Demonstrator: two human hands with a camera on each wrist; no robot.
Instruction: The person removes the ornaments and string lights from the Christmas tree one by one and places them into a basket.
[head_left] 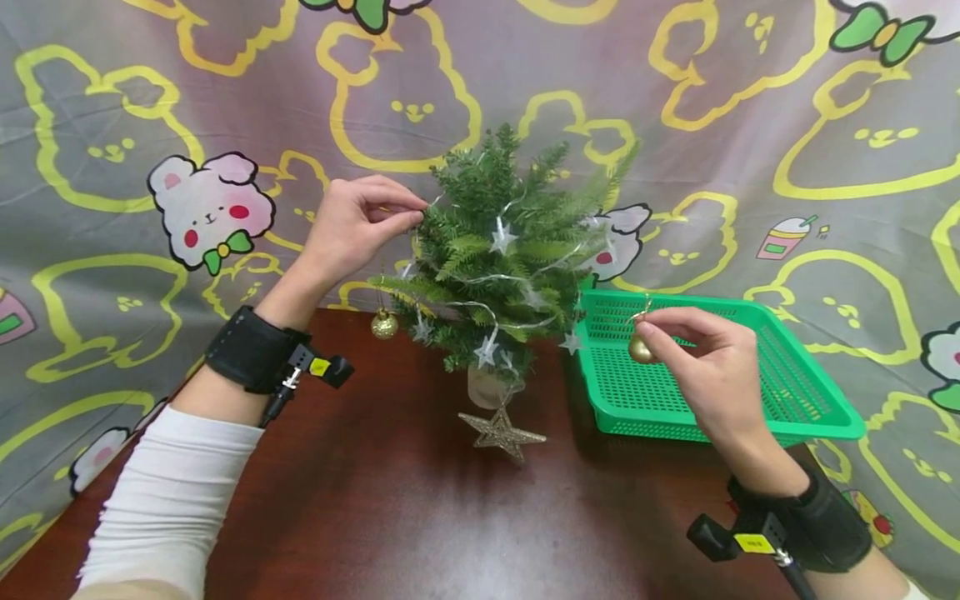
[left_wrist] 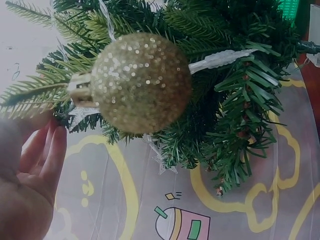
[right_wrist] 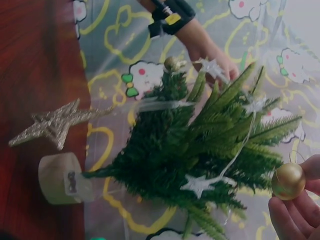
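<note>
Head view shows me the left hand (head_left: 358, 218) pinching the edge of the tree (head_left: 480, 204) on the table (head_left: 420, 508), presumably to steady a branch; the right hand (head_left: 723, 375) pinches a gold ball (head_left: 641, 348) near the green basket (head_left: 815, 367), seemingly keeping its loop (head_left: 647, 303) clear.

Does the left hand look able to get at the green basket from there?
Probably not straight across: the small tree stands between the left hand and the green basket; going around looks likelier.
</note>
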